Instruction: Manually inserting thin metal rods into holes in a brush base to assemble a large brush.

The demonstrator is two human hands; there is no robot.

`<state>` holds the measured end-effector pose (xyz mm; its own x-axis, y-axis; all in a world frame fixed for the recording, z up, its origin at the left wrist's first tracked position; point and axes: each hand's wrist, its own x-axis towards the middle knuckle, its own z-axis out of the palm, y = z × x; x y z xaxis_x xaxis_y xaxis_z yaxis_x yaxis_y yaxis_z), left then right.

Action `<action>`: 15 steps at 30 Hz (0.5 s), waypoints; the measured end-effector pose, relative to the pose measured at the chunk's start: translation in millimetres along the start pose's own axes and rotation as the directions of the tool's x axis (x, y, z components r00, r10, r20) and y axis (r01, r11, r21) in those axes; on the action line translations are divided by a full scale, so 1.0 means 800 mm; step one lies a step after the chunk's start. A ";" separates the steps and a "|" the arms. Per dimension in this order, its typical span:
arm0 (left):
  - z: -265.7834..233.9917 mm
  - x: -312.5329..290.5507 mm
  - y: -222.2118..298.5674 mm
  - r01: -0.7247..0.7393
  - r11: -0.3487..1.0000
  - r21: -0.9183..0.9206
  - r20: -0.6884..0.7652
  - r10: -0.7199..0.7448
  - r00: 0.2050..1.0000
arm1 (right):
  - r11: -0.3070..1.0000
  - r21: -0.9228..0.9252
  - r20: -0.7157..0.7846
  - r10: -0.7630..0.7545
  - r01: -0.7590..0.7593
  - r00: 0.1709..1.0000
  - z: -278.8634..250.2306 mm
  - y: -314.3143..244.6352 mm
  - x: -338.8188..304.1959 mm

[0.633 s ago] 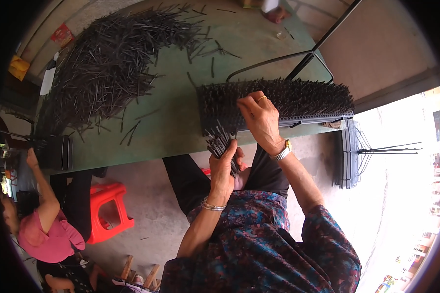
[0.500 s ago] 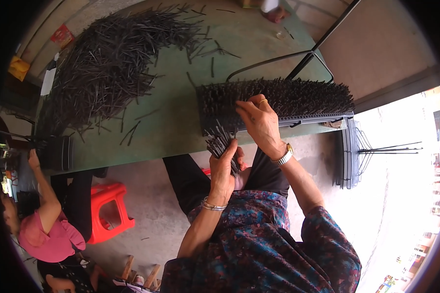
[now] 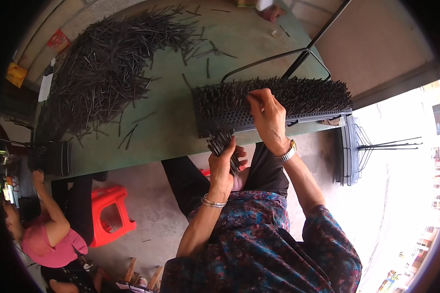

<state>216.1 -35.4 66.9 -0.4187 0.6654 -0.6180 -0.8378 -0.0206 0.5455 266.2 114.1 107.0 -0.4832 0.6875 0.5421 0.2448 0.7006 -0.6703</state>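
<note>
My left hand [image 3: 222,168] is closed around a bundle of thin dark strips [image 3: 220,142], whose ends stick up past the thumb. It is just off the table's near edge. My right hand [image 3: 270,122] is above a long dark tray with a perforated grid [image 3: 225,118], thumb and fingertips pinched together. Whatever is between those fingertips is hidden. Many dark strips [image 3: 313,95] stand upright in the tray, densest toward the back and right. Bare holes show along its front left part.
A large heap of loose dark strips [image 3: 102,68] covers the left of the green table [image 3: 171,117]. A black metal frame [image 3: 298,61] rises behind the tray. A red stool [image 3: 112,215] stands below at left, beside a person in pink [image 3: 56,239]. Grid racks [image 3: 348,151] hang at right.
My right hand has shifted slightly right and up over the tray, showing more bare holes at the front left. My left hand keeps its bundle. The co-worker's arm at left has lowered.
</note>
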 end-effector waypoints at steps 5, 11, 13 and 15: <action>-0.010 0.002 -0.007 -0.050 0.998 -0.046 0.056 0.052 0.997 | 1.000 -0.020 0.022 -0.009 0.010 1.000 0.017 0.013 -0.004; -0.003 -0.004 -0.004 -0.088 0.995 -0.040 0.058 0.091 0.994 | 0.953 -0.188 0.151 -0.209 0.235 0.966 0.013 0.010 -0.014; 0.000 -0.007 -0.002 -0.104 0.994 -0.033 0.070 0.106 0.992 | 0.997 -0.078 0.127 0.001 0.009 0.992 0.003 -0.006 -0.017; 0.001 -0.011 0.000 -0.120 0.992 -0.028 0.080 0.122 0.989 | 0.996 -0.029 0.319 0.088 -0.083 0.944 -0.020 -0.017 -0.014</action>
<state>220.1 -40.7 73.0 -0.4884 0.7157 -0.4992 -0.7910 -0.1216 0.5996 281.7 100.2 118.1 -0.7022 0.6498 0.2908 0.3087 0.6461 -0.6981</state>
